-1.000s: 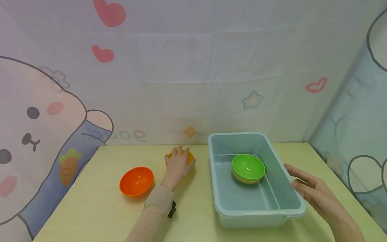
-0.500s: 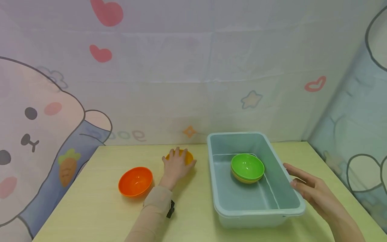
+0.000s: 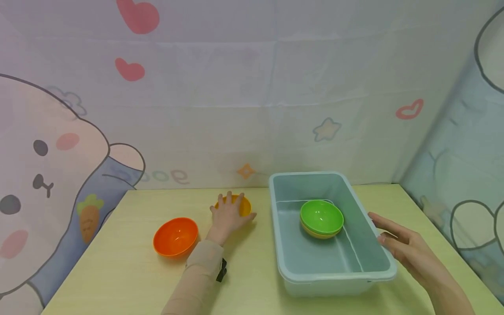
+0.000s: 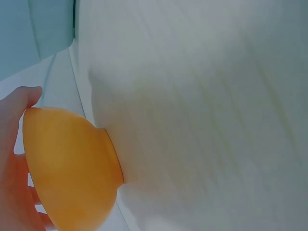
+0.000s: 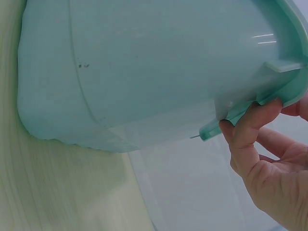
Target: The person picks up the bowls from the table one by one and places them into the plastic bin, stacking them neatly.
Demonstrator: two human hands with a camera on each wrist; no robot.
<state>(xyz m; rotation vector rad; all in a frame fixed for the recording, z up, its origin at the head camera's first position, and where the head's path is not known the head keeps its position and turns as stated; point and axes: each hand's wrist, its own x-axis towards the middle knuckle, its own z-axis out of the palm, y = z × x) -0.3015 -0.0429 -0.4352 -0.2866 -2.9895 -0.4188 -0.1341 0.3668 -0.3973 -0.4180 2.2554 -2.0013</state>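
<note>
- Far bowl (image 3: 245, 208) is showing plain yellow-orange.
- Near bowl (image 3: 176, 237) is showing solid red-orange.
- Upper stacked bowl (image 3: 322, 217) is showing bright green; lower bowl (image 3: 318, 236), yellow.
- Tub (image 3: 336, 277) is showing plain pale blue-green.
- Table (image 3: 118, 271) is showing pale yellow with faint wood-grain streaks.
- Backdrop (image 3: 220, 78) is carrying prints on greyish white: pink hearts (image 3: 131, 70), a peach star (image 3: 327, 129) outlined grey-blue, an orange four-point star (image 3: 241, 171).
- Printed bear (image 3: 47, 113) is wearing blue with an orange, green-topped carrot (image 3: 89, 223); cheeks (image 3: 68, 141) are showing pink.
- Sleeve (image 3: 197, 275) is showing plain beige; strap (image 3: 222, 270), black.

Left hand (image 3: 226, 217), spread wider than before
</note>
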